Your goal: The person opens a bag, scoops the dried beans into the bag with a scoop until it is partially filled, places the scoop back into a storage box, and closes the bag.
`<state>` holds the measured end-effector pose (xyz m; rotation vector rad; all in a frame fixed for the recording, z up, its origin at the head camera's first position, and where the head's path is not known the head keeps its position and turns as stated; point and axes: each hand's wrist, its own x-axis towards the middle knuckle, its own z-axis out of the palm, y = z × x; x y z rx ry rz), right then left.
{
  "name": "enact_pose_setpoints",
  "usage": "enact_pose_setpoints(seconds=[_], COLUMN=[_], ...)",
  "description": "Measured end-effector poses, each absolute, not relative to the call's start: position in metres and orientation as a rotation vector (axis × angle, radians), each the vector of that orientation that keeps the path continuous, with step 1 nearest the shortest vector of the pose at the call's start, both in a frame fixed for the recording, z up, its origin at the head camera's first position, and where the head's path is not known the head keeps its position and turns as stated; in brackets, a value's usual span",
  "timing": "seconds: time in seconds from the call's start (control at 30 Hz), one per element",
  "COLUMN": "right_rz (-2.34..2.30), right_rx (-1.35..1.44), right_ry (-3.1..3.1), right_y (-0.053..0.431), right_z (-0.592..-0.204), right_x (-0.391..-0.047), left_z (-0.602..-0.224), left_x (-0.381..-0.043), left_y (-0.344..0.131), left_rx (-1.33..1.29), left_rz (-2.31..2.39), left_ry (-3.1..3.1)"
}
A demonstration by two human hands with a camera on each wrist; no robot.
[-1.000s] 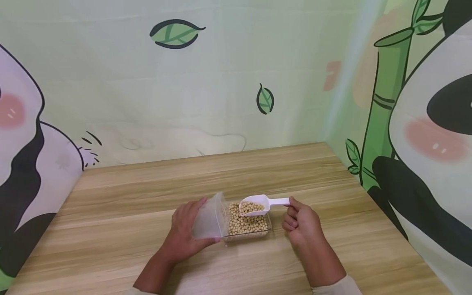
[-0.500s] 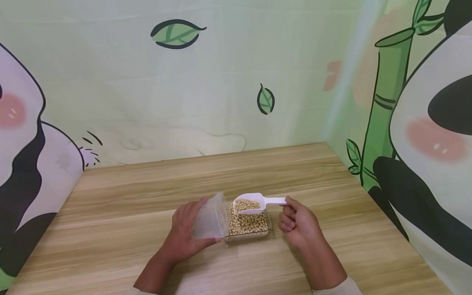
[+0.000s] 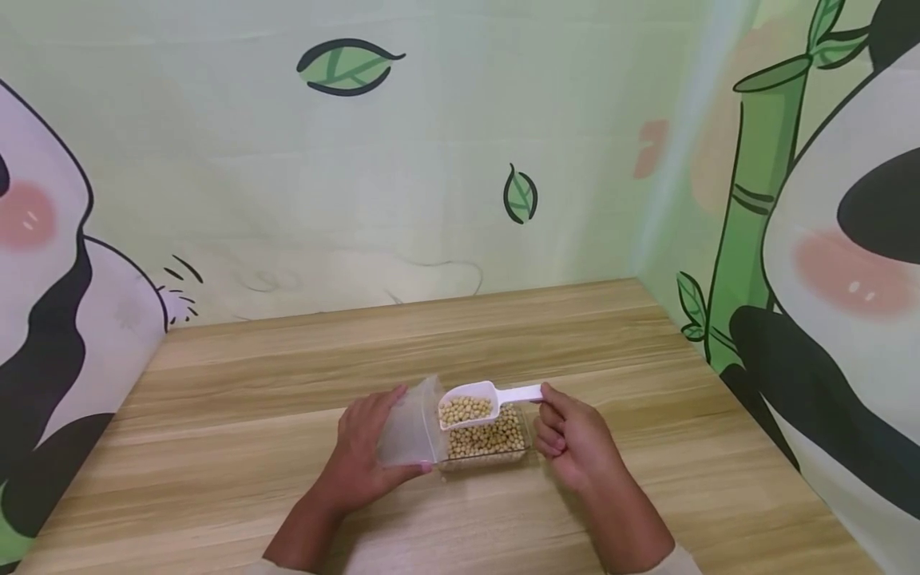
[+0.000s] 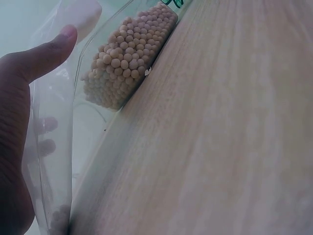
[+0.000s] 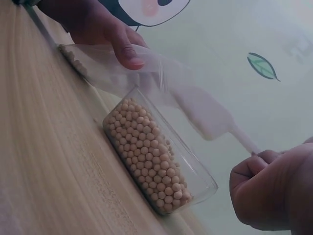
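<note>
My left hand (image 3: 366, 451) grips an upright translucent plastic bag (image 3: 408, 431), thumb on its near side and fingers at the far side. Some pale round beans (image 5: 73, 59) lie at the bag's bottom in the right wrist view. My right hand (image 3: 580, 443) pinches the handle end of a white scoop (image 3: 519, 394), which carries a heap of beans (image 3: 465, 410). Its tip is at the bag's mouth, above the left part of a clear box (image 3: 485, 461). Soybean-like beans (image 5: 146, 152) fill much of that box. Behind the bag, my left fingers are partly hidden.
The box and bag stand side by side on a wood-grain table (image 3: 287, 367). A pale green wall sheet (image 3: 460, 120) with printed leaves and pandas rises behind the table and along its sides.
My right hand has moved left, carrying the loaded scoop from above the box to the bag's mouth. The left hand and the bag have stayed in place.
</note>
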<state>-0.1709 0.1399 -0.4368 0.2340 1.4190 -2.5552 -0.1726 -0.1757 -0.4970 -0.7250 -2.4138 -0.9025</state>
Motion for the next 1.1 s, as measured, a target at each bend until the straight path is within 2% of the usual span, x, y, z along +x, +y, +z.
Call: enact_pose_setpoints(seconds=[0.33,0.77,1.1], right_rz=[-2.550,-2.589,-2.756], right_rx=[0.037,-0.067,0.157], right_ry=[1.656,1.784,1.779], right_y=[0.130,0.127,0.137], right_z=[-0.435,-0.435,-0.428], right_x=[-0.162,-0.157,-0.162], left_z=[-0.498,-0.499,-0.499], left_x=[-0.173,-0.174,-0.174], left_y=[-0.176,-0.176,-0.176], left_rx=[-0.727,-0.724,-0.703], left_rz=[-0.899,-0.905,-0.916], left_ry=[-2.397,-2.391,-2.419])
